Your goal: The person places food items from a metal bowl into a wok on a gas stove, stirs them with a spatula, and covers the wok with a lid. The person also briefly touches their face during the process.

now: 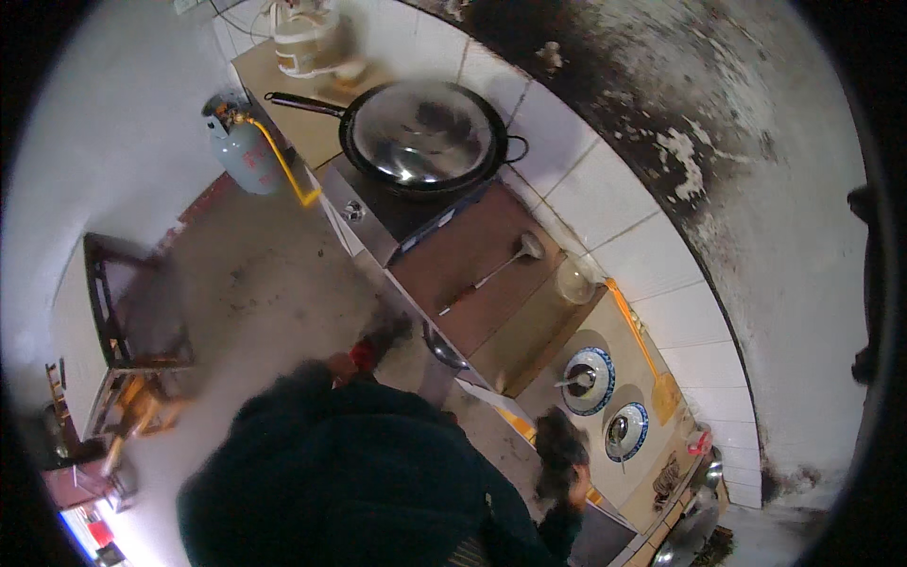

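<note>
Left of centre, my left hand (386,329) is out over the floor near the front edge of the counter. A dark covering, perhaps a glove, hides it, with red at the wrist. My right hand (560,446), also under a dark, blurred covering, is at the counter's front edge near two blue-rimmed dishes. Fingers and any grip are unclear on both hands. One blue-rimmed dish (608,361) holds dark contents and a light spoon. The other blue-rimmed dish (643,425) also has dark contents and a utensil.
A lidded wok (425,135) sits on the gas stove (354,212). Nearby are a ladle (489,275), a glass bowl (574,278), a yellow-handled spatula (638,337) and a white bucket (305,42). A gas cylinder (244,152) stands on the floor; a table (78,340) is at left.
</note>
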`<state>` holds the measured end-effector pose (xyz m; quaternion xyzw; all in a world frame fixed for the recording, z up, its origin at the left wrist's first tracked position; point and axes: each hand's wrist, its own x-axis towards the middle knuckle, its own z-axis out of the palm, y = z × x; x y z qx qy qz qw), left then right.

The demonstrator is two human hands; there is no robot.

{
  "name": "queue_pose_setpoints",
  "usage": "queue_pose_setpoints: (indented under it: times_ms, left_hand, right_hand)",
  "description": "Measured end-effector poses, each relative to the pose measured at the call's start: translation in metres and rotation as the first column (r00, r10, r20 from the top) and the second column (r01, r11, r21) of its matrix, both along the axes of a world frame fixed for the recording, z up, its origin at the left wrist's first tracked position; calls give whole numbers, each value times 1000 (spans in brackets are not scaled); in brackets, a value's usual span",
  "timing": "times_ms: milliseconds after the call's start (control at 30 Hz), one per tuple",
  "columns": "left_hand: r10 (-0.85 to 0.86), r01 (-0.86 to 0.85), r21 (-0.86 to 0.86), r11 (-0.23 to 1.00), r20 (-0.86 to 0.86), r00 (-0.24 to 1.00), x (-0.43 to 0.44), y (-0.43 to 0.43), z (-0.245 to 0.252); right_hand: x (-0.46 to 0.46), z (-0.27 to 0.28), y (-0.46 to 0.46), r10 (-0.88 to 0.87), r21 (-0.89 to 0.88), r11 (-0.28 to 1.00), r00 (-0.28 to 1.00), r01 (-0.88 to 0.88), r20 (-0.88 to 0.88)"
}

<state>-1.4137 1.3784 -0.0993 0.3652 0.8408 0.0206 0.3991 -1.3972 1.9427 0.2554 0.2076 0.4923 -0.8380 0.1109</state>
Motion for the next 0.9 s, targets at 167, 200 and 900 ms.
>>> queue_pose_setpoints:
  times_ms: [167, 200, 900]
  left_hand:
    - [758, -990, -124, -68, 639, -132, 43, -99, -2]
    - [728, -983, -121, -141, 659, -186, 59, -127, -4]
    - [903, -905, 124, 408, 88, 420, 293, -142, -41]
  right_hand:
    - [-130, -20, -201, 343, 67, 938, 938, -340, -53]
    - [-153, -28, -231, 420, 203, 894, 905, -400, -68]
    - [-341, -188, -500, 980, 870, 2, -173, 493, 96]
